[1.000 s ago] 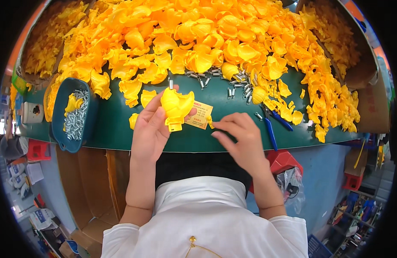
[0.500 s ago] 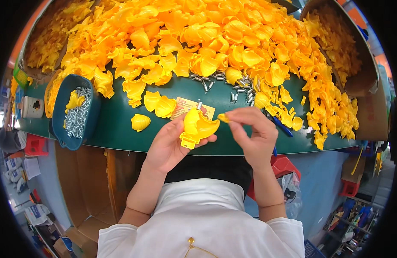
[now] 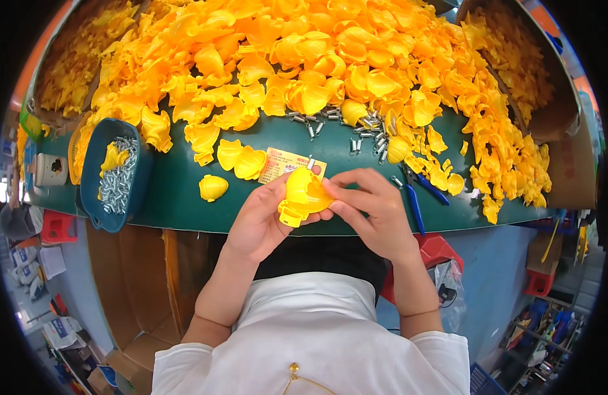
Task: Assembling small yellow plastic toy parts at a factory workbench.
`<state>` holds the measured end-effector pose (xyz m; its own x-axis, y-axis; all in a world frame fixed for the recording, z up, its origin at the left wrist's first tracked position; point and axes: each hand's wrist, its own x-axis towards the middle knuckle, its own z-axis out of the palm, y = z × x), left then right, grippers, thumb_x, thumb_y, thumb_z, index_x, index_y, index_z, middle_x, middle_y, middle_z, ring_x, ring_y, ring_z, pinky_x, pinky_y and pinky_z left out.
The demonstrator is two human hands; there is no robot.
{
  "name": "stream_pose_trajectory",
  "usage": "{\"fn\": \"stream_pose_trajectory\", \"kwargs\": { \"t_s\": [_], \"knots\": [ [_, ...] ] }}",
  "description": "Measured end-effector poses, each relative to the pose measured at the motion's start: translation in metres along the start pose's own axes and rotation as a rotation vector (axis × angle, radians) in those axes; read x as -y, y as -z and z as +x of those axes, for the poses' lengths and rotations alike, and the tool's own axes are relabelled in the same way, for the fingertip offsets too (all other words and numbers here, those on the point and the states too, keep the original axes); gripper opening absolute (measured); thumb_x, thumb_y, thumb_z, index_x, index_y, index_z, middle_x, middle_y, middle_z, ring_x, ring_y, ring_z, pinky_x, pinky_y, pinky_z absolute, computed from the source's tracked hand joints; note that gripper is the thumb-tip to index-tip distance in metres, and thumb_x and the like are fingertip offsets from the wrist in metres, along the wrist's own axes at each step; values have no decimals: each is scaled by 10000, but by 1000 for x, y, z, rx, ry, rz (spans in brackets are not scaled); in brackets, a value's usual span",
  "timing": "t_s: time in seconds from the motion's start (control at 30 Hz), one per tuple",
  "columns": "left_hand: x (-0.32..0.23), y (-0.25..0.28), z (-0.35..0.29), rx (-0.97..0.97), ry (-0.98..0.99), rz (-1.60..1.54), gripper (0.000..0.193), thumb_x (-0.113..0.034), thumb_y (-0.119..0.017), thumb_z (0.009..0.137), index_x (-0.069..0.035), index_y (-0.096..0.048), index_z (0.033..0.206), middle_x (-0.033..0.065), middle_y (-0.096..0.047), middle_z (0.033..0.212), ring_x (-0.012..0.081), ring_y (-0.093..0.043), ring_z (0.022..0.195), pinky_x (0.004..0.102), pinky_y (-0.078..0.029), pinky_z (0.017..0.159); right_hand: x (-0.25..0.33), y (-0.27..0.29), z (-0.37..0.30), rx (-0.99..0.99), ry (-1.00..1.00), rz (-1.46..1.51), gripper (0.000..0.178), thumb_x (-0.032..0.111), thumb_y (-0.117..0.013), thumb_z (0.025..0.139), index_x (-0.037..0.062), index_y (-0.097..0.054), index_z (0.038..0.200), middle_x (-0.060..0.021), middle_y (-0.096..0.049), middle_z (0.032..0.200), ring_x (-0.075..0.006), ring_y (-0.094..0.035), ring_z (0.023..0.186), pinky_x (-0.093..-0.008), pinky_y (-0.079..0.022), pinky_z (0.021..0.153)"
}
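Observation:
My left hand (image 3: 254, 220) is closed around a yellow plastic shell (image 3: 297, 196), a hollow curved half with a squared tab at its lower end. At the shell's right edge, the thumb and fingers of my right hand (image 3: 376, 214) are pinched together. They cover the small yellow plastic piece seen in them earlier. Just above the shell is a small metal cylinder (image 3: 310, 162), in front of a printed yellow card (image 3: 274, 167). Left of the card lie a pair of open shells (image 3: 250, 164) and a rounded yellow piece (image 3: 213, 188).
A huge heap of yellow shells (image 3: 310, 56) covers the green table's (image 3: 179, 210) far side. Loose metal cylinders (image 3: 356, 145) lie before it. Blue-handled pliers (image 3: 414, 209) rest right of my hands. A dark blue basin (image 3: 143, 174) of metal parts stands left; cardboard boxes (image 3: 567, 131) flank the heap.
My right hand has moved left, bringing the small yellow piece from beside the shell to its right edge. The shell has tilted slightly in my left hand. More of the pliers shows.

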<state>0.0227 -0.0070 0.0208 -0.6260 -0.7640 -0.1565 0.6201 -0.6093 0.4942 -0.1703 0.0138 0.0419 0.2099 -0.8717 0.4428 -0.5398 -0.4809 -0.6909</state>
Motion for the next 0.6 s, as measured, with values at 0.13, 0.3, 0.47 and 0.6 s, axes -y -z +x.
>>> {"fn": "stream_pose_trajectory", "kwargs": {
  "t_s": [0.13,0.3,0.47,0.6],
  "knots": [
    [8,8,0,13,89,-50,540,-291,-465,942,50,-319,1335,161,-495,1256,304,-589,1035,395,-495,886,-2,7,-9,108,-263,270,190,14,-659,788,-4,-673,976,-86,-623,852,-146,-590,745,-230,-453,630],
    [12,-1,-2,56,102,12,607,-323,-531,901,72,-324,1312,150,-395,1349,308,-560,1080,472,-516,851,-9,14,-9,176,-652,799,114,-34,-682,763,-59,-654,871,-73,-627,792,-104,-598,720,-212,-480,657],
    [14,6,-3,56,128,78,623,-343,-527,902,61,-316,1326,148,-371,1372,334,-570,1058,472,-514,854,-16,12,-9,229,-724,932,72,-34,-685,759,-60,-639,809,-70,-628,790,-109,-617,724,-214,-510,675],
    [17,6,-13,94,329,-54,702,-525,-367,917,40,-329,1332,241,-452,1280,387,-612,942,429,-523,806,-9,28,-5,286,-514,676,100,-19,-702,736,-44,-648,816,-75,-634,769,-126,-627,700,-216,-503,655]
  ]
}}
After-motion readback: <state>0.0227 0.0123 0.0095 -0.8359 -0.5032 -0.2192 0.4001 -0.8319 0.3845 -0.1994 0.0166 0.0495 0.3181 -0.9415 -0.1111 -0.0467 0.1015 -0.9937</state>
